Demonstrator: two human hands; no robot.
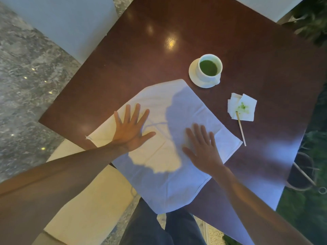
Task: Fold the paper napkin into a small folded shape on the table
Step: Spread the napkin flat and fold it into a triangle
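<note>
I have 1 large white napkin [166, 144] spread flat on the dark wooden worktop [141, 55], lying at the centre of my view with its near corner hanging over the worktop's edge at 6 o'clock. Both of my 2 hands press down on it with fingers straight and spread, gripping nothing. My left hand [131, 129] lies flat on the napkin's 9 o'clock side, and my right hand [203, 149] lies flat on its 3 o'clock side, the 2 well apart.

At 1 o'clock from the napkin stands 1 white cup [209, 68] of green drink on 1 white saucer [193, 75]. At 3 o'clock lies 1 small crumpled tissue [242, 106] with a green stain, and 1 thin wooden stick [241, 129] rests with 1 end on it, just beside the napkin's edge.
</note>
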